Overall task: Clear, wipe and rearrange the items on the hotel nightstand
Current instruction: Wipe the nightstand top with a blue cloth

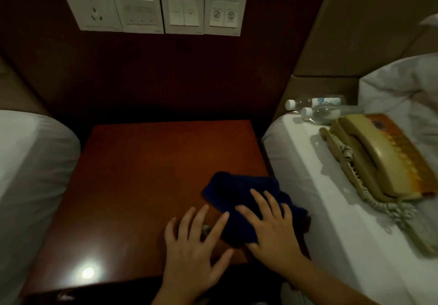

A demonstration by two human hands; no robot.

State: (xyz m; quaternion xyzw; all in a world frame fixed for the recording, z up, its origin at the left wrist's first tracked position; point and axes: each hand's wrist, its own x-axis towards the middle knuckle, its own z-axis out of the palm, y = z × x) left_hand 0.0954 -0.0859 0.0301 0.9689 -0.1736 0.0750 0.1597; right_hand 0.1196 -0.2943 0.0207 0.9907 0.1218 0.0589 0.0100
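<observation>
The brown wooden nightstand point(147, 174) stands between two beds. A dark blue cloth point(237, 193) lies on its near right part. My right hand point(270, 229) presses flat on the cloth with fingers spread. My left hand point(192, 243) lies flat on the wood just left of the cloth, fingers apart, its fingertips touching the cloth's edge. On the right bed lie a beige corded telephone point(374, 160), an orange booklet point(412, 160) under it, and two clear water bottles point(317, 108) on their sides.
White-sheeted beds flank the nightstand, left point(30, 162) and right point(315, 186). A dark wood wall panel behind carries a socket and several switch plates point(154, 8). A white pillow point(403, 86) lies at the far right. A lamp glare shows on the nightstand's near left.
</observation>
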